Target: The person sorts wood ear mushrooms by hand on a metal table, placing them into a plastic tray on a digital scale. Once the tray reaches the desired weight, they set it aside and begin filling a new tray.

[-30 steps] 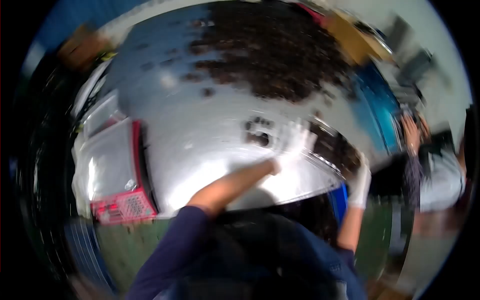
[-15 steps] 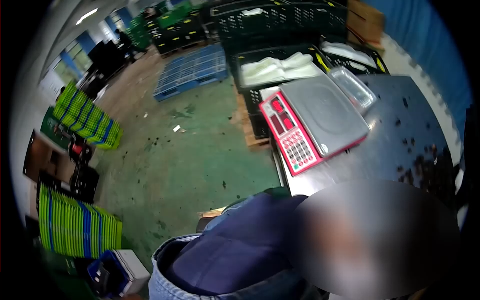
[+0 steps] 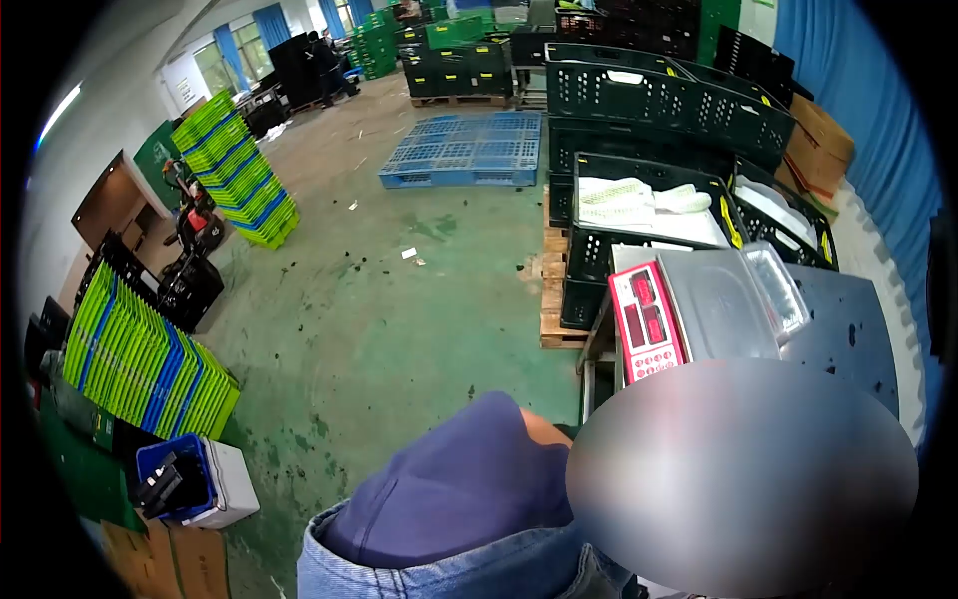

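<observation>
Neither of my hands shows. A purple sleeve (image 3: pixel 449 489) comes out of blue denim clothing (image 3: pixel 439 569) at the bottom, with a small strip of bare skin at its far end. Past that strip, a blurred oval hides whatever lies at the lower right. Just beyond the blur, a red and grey weighing scale (image 3: pixel 718 299) stands on a metal table (image 3: pixel 838 329), its red digits lit. Beside the scale's plate lies a clear plastic tray (image 3: pixel 776 290), overlapping its far right edge. Dark specks dot the table.
Black crates (image 3: pixel 639 100) are stacked on a wooden pallet (image 3: pixel 555 290); one holds white netted material (image 3: pixel 619 205). A blue pallet (image 3: pixel 464 165) lies on the green floor. At left stand lime-green crate stacks (image 3: pixel 150 349) and a blue bin (image 3: pixel 165 449). A person (image 3: pixel 324 70) is far back.
My view has turned and levelled, so the scale now appears farther right and is partly covered by the blur. Bare skin now shows at the sleeve's end.
</observation>
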Available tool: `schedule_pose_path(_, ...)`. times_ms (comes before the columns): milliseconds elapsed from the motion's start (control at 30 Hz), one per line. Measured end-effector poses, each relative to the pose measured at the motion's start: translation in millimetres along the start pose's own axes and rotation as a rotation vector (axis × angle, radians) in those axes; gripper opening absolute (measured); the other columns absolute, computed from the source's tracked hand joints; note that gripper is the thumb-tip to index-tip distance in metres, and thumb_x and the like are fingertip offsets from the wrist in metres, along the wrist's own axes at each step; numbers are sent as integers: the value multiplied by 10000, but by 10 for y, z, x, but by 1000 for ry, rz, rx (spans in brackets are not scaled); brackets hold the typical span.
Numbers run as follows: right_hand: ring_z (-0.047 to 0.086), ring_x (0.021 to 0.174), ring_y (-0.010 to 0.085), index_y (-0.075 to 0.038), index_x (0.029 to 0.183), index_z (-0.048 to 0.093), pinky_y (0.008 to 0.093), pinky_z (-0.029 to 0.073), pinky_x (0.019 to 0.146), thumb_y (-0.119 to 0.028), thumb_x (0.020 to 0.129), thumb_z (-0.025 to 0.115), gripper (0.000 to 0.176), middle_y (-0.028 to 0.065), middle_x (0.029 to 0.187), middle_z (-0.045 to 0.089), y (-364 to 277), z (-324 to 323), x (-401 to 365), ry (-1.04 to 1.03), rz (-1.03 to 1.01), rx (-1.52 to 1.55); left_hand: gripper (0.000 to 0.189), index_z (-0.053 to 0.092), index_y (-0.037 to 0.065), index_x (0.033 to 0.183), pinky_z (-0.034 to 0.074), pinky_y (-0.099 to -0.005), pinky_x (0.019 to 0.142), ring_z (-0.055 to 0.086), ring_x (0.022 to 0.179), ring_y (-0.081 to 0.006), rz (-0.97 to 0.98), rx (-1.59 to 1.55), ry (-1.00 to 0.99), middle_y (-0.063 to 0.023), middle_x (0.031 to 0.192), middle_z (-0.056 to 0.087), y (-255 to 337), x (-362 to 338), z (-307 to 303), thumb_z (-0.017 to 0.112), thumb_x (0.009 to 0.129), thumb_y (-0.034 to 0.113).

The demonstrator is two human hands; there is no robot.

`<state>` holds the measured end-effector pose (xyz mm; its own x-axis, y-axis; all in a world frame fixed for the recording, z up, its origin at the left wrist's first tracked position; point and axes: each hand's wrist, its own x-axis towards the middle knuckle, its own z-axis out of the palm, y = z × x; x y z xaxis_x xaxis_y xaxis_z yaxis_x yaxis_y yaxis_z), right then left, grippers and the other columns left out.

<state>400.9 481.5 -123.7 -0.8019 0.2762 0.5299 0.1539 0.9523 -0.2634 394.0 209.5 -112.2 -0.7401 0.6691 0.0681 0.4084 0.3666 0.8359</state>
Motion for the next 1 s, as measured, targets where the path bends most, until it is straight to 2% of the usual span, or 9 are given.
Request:
schedule_pose_path(200,456,1304,392,35,1360,496,485,355,1102,-295,991,527,495,246,1388,503,304,36,-238,-8,35,-80,250,712,90,904,504,-457,732,644,823,-333,-61,200,62,-130,849,682,-227,-27,-4,590,802,283)
schedule_pose_path(233,453,1306,395,35,1361,495,487,353,1104,-294,990,533,497,249,1389,502,480,-19,-370,-20,71,-119,236,679,80,875,498,-462,733,615,803,-347,526,158,487,-152,838,646,-354,-252,5,577,819,285)
schedule_pose_path(367,434,1313,401,25,1355,500,451,333,1113,-316,968,579,521,239,1387,502,796,-462,-1249,-91,316,-380,150,651,44,904,508,-423,794,619,841,-305,117,257,247,-148,887,636,-109,-208,-64,616,806,152)
schedule_pose_path(400,383,1365,394,13,1409,439,491,324,1110,-345,967,576,585,235,1457,433,796,-739,-1453,-158,319,-418,158,660,33,917,504,-437,784,624,848,-308,22,347,-53,-148,867,641,-123,-132,-123,618,794,122)
schedule_pose_path(500,362,1383,378,-60,1456,393,531,344,1071,-345,957,587,606,201,1503,378,818,-1326,-2024,-256,722,-616,179,666,15,959,500,-445,751,617,838,-356,77,151,114,-173,859,631,21,-22,-208,620,835,136)
schedule_pose_path(533,357,1385,375,-79,1463,385,544,352,1055,-341,952,592,610,192,1512,365,861,-1438,-2249,-222,761,-607,208,685,57,1024,524,-427,804,649,903,-346,20,136,33,-176,1000,677,35,-11,-264,608,864,166)
schedule_pose_path(667,469,1257,440,11,1302,518,465,406,1027,-252,885,660,514,268,1365,486,362,-1522,-1543,90,499,-348,260,687,65,1097,528,-425,816,652,908,-343,153,123,34,-173,1013,681,-3,410,-153,612,872,170)
schedule_pose_path(833,420,1301,449,14,1315,504,477,347,1081,-197,834,652,546,282,1380,464,-141,-708,-369,-6,344,-31,364,648,48,1185,512,-386,885,624,1027,-316,56,165,-102,-165,1137,659,151,1357,41,650,841,166)
schedule_pose_path(1000,391,1334,434,-32,1364,489,482,323,1099,-158,910,553,475,244,1416,454,113,-65,235,-49,221,137,726,401,-20,1400,397,-470,1036,451,1248,-385,375,270,12,-234,1397,443,244,1972,482,712,782,200)
